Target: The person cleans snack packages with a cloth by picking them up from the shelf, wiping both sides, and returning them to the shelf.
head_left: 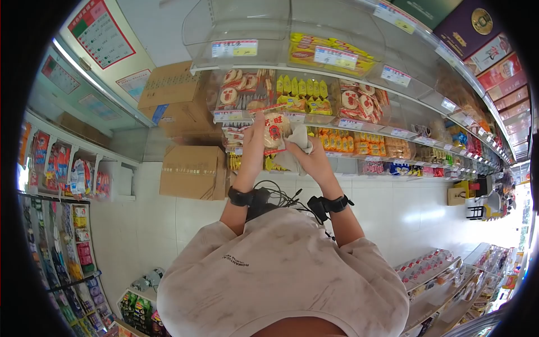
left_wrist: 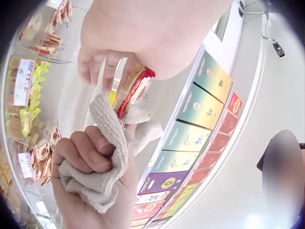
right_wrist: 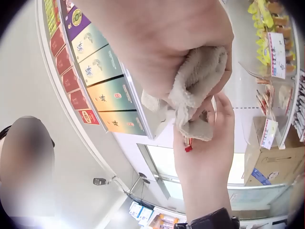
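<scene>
left hand (head_left: 252,140) grips packet (head_left: 274,130), right hand (head_left: 315,161) presses cloth (head_left: 299,136) to edge.

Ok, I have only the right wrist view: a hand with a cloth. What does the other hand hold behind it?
Observer: The left hand holds a round snack packet with a red rim, plain in the left wrist view.
Operator: Where does the cloth touch it?
Observer: The cloth, gripped by the right hand, lies against the packet's rim.
Operator: And around the hands?
Observer: Head view: similar round packets sit just above them.
</scene>
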